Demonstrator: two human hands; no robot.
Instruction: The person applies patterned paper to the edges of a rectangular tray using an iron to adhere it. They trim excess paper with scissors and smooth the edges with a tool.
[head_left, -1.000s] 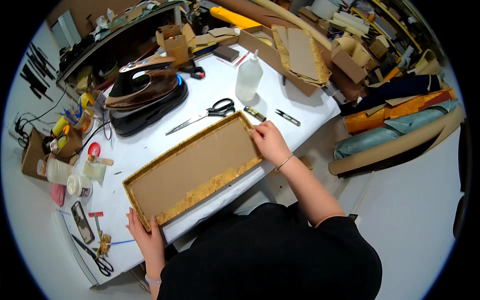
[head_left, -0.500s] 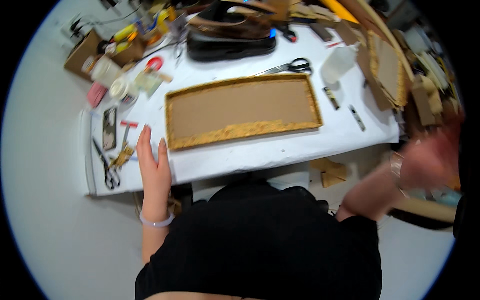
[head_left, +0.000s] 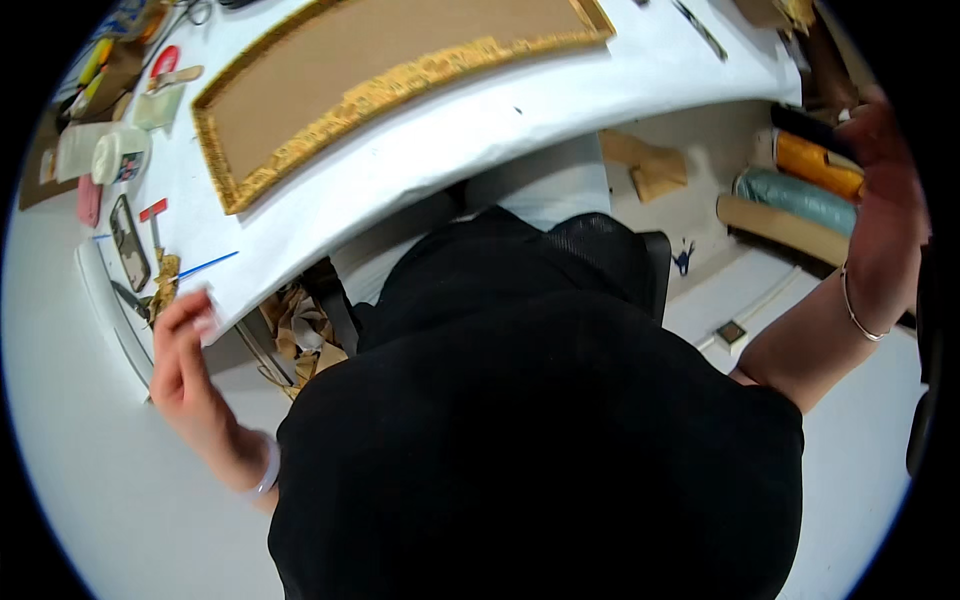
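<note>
My left hand (head_left: 187,375) is raised at the table's near left corner, its fingers loosely bent and a little blurred, with nothing visible in them. Nearest to it lie a crumpled gold scrap (head_left: 165,280), a thin blue stick (head_left: 208,265) and dark-handled scissors (head_left: 128,298), partly hidden. My right hand (head_left: 888,175) is up at the far right edge of the view, dark and cut off, so its fingers cannot be made out. A long shallow cardboard tray (head_left: 335,115) with a textured gold rim lies on the white-covered table, touched by neither hand.
Left on the table are a white jar (head_left: 120,155), a flat brush (head_left: 175,80), a pink block (head_left: 90,200) and a dark patchy rectangular case (head_left: 130,243). A craft knife (head_left: 703,30) lies far right. Rolls of material (head_left: 795,195) lie right of the table; crumpled paper (head_left: 305,330) is below.
The view has tilted down and turned, so the tray and table sit higher in it. My left hand has come off the table edge, its fingers more bent; my right hand has risen.
</note>
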